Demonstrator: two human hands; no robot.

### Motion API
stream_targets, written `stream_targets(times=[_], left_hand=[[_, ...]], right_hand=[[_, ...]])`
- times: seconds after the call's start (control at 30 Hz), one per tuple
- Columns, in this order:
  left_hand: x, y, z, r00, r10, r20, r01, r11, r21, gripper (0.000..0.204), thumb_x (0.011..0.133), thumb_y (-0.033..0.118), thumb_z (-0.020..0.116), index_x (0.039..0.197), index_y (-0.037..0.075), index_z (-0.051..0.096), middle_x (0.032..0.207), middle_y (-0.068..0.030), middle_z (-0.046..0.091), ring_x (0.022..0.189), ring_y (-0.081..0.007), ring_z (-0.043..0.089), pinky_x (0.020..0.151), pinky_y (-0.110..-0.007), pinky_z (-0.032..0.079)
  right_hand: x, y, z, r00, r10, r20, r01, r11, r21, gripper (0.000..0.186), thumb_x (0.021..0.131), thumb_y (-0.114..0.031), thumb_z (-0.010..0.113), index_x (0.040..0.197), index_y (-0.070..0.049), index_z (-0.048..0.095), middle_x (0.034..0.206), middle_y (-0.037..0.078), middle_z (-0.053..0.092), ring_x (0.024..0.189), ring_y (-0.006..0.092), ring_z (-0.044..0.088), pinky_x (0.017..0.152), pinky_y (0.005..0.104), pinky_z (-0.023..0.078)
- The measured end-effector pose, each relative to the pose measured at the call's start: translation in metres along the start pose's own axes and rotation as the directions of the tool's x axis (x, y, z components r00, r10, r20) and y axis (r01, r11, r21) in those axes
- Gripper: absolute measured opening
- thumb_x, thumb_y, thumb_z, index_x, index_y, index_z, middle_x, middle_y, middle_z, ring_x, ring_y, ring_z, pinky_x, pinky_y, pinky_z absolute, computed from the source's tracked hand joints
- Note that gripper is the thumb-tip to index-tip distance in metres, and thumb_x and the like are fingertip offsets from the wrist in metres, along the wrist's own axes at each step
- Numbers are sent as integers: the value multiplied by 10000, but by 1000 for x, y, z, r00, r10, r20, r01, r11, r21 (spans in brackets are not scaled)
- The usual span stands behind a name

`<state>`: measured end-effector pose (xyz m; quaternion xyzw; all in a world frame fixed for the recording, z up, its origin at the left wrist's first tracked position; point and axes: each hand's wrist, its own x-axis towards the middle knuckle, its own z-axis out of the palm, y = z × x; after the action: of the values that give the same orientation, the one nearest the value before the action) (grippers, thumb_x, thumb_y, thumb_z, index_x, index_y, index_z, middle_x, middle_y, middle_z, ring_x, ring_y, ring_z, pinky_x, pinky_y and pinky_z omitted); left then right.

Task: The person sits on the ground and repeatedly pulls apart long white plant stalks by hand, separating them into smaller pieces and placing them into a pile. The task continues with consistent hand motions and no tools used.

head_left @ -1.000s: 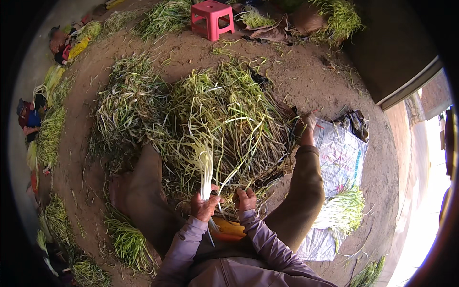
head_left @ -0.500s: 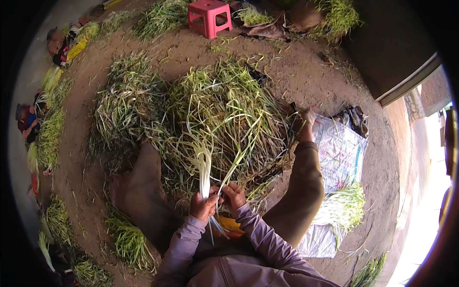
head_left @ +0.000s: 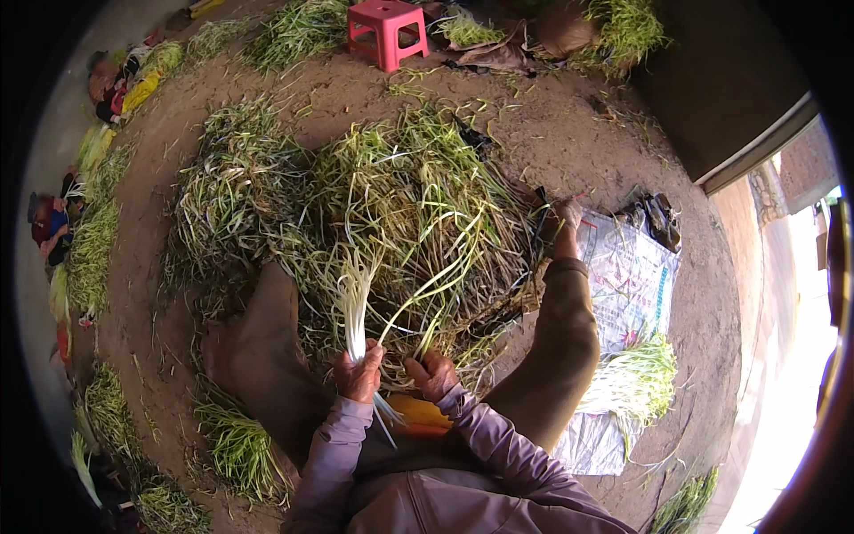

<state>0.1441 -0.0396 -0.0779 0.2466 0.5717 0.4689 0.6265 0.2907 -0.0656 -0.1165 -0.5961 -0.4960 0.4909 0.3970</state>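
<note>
Between my bent legs, my left hand is closed round an upright bunch of chives, with pale stems and yellow-green tips fanning out above. A few white ends stick out below that fist. My right hand, a short gap to the right, pinches some loose yellow-green chive leaves. One long leaf arches from near my left hand toward the heap. Just ahead of both hands lies a big tangled heap of chives, greener on top and brownish along its right side.
A second chive heap adjoins on the left. To my right, a white woven sack bears a pile of trimmed chives. More chives lie by my left leg. A pink stool stands far ahead. Other people sit at the far left.
My hands have moved apart: the left went leftward with its bunch, the right slightly rightward and down with the loose leaves. Before, both hands were together at the stems.
</note>
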Motion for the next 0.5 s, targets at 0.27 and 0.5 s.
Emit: stream_targets(times=[0.27, 0.5], left_hand=[[10, 46, -28, 997, 76, -12, -76, 997, -10, 159, 809, 168, 618, 889, 73, 519, 689, -70, 596, 339, -12, 295, 308, -170, 215], [26, 92, -61, 973, 180, -142, -193, 978, -83, 122, 834, 165, 587, 898, 100, 507, 704, -48, 564, 346, -25, 295, 320, -184, 219]], right_hand=[[-13, 7, -20, 780, -358, 512, 605, 639, -475, 159, 800, -204, 499, 846, -56, 535, 776, 163, 543, 707, 341, 556, 615, 377, 460], [12, 32, -42, 681, 79, 728, 584, 542, -604, 215, 798, -243, 509, 888, -58, 569, 869, 124, 596, 772, 314, 591, 631, 386, 485]])
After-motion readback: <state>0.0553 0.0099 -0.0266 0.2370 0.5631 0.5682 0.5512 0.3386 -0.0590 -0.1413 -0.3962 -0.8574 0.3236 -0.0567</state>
